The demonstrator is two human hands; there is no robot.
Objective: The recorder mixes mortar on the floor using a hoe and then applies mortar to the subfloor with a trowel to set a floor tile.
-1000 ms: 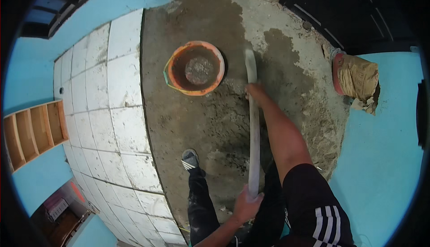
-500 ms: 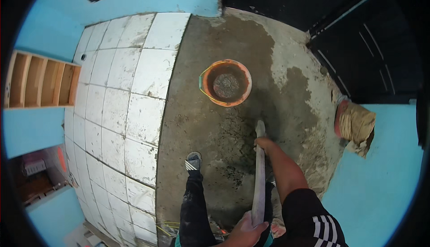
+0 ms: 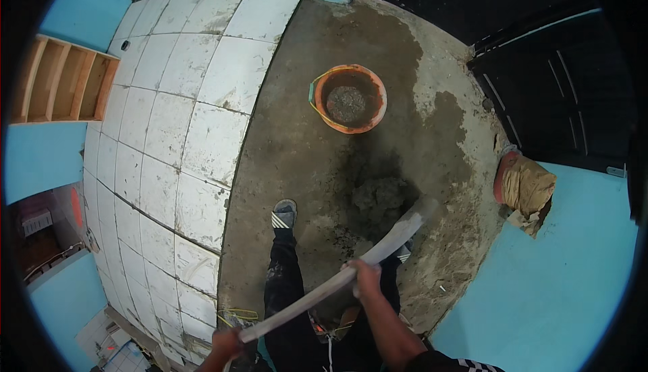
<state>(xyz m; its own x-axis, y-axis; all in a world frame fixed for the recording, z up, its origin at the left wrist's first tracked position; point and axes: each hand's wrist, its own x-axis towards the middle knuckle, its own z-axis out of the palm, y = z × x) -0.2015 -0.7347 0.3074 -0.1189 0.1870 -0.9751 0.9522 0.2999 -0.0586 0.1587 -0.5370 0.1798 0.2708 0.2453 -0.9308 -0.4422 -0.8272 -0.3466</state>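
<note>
Pole (image 3: 304, 302) is slanting across person's legs (image 3: 282, 281); left hand (image 3: 227, 344) is wrapping fingers round its lower end, right hand (image 3: 366, 279) is gripping mid-length, fingers curled. Upper end is blurring beside grey heap (image 3: 379, 196) on floor (image 3: 270, 149).

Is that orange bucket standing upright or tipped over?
Upright: the orange bucket has its round mouth facing up, its inside visible from above.

Soft light, bent edges, dark fisheye rim
</note>
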